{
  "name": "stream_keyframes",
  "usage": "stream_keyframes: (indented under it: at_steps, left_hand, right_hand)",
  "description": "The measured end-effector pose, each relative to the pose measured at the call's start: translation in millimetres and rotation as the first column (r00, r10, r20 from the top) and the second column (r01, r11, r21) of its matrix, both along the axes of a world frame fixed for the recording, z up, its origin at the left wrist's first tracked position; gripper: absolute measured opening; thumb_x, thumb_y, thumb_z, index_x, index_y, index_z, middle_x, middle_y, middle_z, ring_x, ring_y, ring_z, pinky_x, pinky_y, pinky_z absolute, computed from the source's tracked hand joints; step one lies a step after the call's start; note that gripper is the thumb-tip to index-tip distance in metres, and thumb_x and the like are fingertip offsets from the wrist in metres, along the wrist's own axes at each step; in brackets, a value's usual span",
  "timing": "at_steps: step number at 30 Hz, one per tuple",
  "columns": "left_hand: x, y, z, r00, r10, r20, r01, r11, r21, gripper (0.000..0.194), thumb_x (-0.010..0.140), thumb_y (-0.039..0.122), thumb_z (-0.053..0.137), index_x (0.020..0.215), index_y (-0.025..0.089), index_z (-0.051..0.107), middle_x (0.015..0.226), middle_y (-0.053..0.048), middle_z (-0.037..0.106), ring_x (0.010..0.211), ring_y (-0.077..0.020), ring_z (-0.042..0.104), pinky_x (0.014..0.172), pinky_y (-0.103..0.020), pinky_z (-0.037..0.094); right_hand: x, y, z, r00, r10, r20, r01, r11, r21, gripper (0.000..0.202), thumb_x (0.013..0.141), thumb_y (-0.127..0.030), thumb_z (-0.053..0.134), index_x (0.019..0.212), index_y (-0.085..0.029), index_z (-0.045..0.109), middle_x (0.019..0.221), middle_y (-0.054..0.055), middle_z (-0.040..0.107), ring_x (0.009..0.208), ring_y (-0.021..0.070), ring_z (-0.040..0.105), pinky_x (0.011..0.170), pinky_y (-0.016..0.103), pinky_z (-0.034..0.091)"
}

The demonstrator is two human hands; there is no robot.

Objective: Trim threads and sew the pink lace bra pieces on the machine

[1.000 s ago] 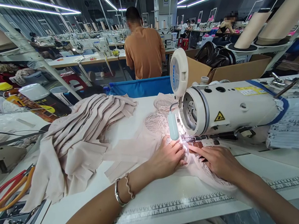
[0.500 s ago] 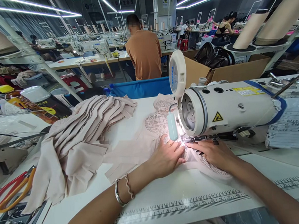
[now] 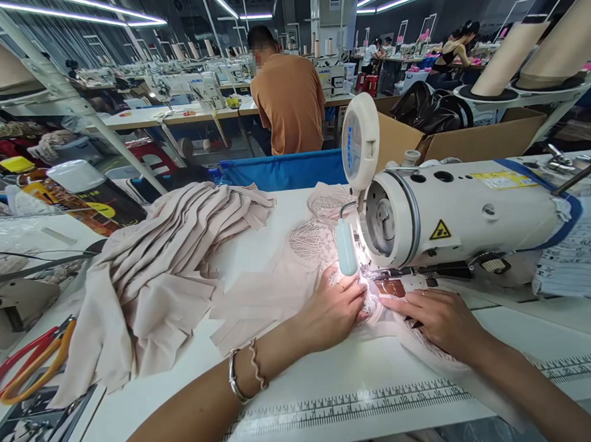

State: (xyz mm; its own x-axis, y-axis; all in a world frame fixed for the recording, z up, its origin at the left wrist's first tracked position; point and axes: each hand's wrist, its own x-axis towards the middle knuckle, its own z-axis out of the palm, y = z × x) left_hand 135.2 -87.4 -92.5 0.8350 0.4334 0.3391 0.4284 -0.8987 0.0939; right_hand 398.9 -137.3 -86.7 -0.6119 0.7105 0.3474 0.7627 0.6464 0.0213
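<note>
A white sewing machine stands on the white table, its small lamp lit over the needle area. My left hand lies flat on a pale pink lace-trimmed fabric piece, fingertips close to the presser foot. My right hand presses the same piece just right of the needle, fingers spread and pointing left. Neither hand grips anything; both rest on the fabric.
A heap of pale pink cut pieces lies to the left. Red and orange scissors lie at the left edge. A blue bin and cardboard box stand behind. A person in an orange shirt works farther back. Thread cones stand at right.
My right hand slid back slightly toward me and to the right, away from the presser foot. My left hand stayed in place on the fabric.
</note>
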Motion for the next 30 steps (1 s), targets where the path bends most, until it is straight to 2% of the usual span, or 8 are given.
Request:
stream_keyframes:
  at_steps: [2,7,13,22,25,27,28,30]
  left_hand:
    - [-0.5,-0.2,-0.5,1.0,-0.007,0.008,0.007,1.0,0.006,0.037,0.109,0.028,0.031,0.109,0.012,0.064,0.122,-0.014,0.069,0.126,-0.0287,0.054,0.111,-0.053,0.022]
    - [-2.7,2.1,1.8,1.0,0.022,-0.017,-0.023,0.999,-0.049,0.037,0.108,0.039,0.037,0.121,0.014,0.06,0.124,-0.013,0.068,0.113,-0.0296,0.061,0.11,-0.057,0.023]
    - [-4.3,5.5,5.2,0.995,0.082,-0.057,-0.086,0.994,-0.073,0.038,0.108,0.043,0.036,0.122,0.018,0.061,0.126,-0.012,0.068,0.101,-0.0267,0.064,0.113,-0.06,0.02]
    - [-2.9,5.5,2.9,0.984,0.156,-0.08,-0.167,0.975,-0.148,0.039,0.107,0.04,0.038,0.131,0.018,0.058,0.122,-0.012,0.069,0.113,-0.0312,0.059,0.117,-0.068,0.011]
    - [1.5,5.5,4.1,0.978,0.201,-0.048,-0.206,0.952,-0.225,0.03,0.103,0.033,0.046,0.125,0.02,0.062,0.116,-0.011,0.069,0.116,-0.0325,0.056,0.117,-0.066,0.018]
    - [2.8,17.1,10.5,0.918,0.396,0.028,-0.362,0.864,-0.349,0.023,0.097,0.029,0.055,0.115,0.022,0.066,0.118,-0.011,0.066,0.118,-0.0324,0.056,0.113,-0.058,0.032]
    - [1.9,27.7,15.1,0.841,0.536,0.068,-0.465,0.782,-0.415,0.021,0.094,0.027,0.057,0.113,0.021,0.066,0.122,-0.013,0.064,0.12,-0.0323,0.055,0.111,-0.053,0.037]
    - [-4.5,56.4,25.4,0.603,0.788,0.122,-0.64,0.57,-0.515,0.023,0.094,0.022,0.054,0.115,0.019,0.063,0.134,-0.016,0.056,0.129,-0.0322,0.05,0.109,-0.048,0.039]
  right_hand:
    - [1.5,3.6,-3.0,1.0,0.007,0.006,-0.007,1.0,0.003,0.064,0.075,0.005,0.04,0.119,-0.029,0.072,0.07,-0.003,0.067,0.064,0.013,0.062,0.064,0.025,0.041]
    - [4.2,12.0,-14.2,1.0,-0.028,0.005,0.028,0.999,0.033,0.067,0.067,0.005,0.044,0.114,-0.032,0.075,0.069,-0.003,0.066,0.063,0.0126,0.061,0.06,0.025,0.038]
    - [-7.5,16.8,3.5,0.994,-0.1,0.051,0.105,0.987,-0.119,0.07,0.067,0.006,0.044,0.118,-0.033,0.074,0.077,-0.004,0.071,0.07,0.0137,0.063,0.054,0.025,0.034]
    - [-13.0,30.6,2.8,0.987,-0.161,0.01,0.156,0.942,-0.298,0.07,0.074,0.003,0.041,0.124,-0.035,0.072,0.104,-0.001,0.077,0.088,0.0189,0.07,0.074,0.029,0.051]
    - [-8.8,30.2,1.1,0.984,-0.179,0.012,0.174,0.935,-0.309,0.061,0.078,-0.003,0.045,0.123,-0.034,0.073,0.104,0.001,0.077,0.086,0.019,0.07,0.069,0.027,0.052]
    - [0.5,27.4,0.0,0.962,-0.269,0.039,0.271,0.94,-0.208,0.042,0.086,-0.015,0.05,0.117,-0.029,0.075,0.098,0.005,0.076,0.082,0.0218,0.07,0.065,0.029,0.052]
    - [6.5,25.0,-0.4,0.938,-0.345,0.04,0.348,0.93,-0.119,0.032,0.089,-0.024,0.053,0.111,-0.025,0.076,0.093,0.008,0.075,0.08,0.0241,0.069,0.063,0.03,0.051]
    - [17.2,17.6,-0.9,0.874,-0.486,-0.013,0.485,0.871,0.076,0.028,0.092,-0.034,0.054,0.103,-0.019,0.075,0.089,0.012,0.072,0.076,0.0281,0.068,0.059,0.034,0.049]
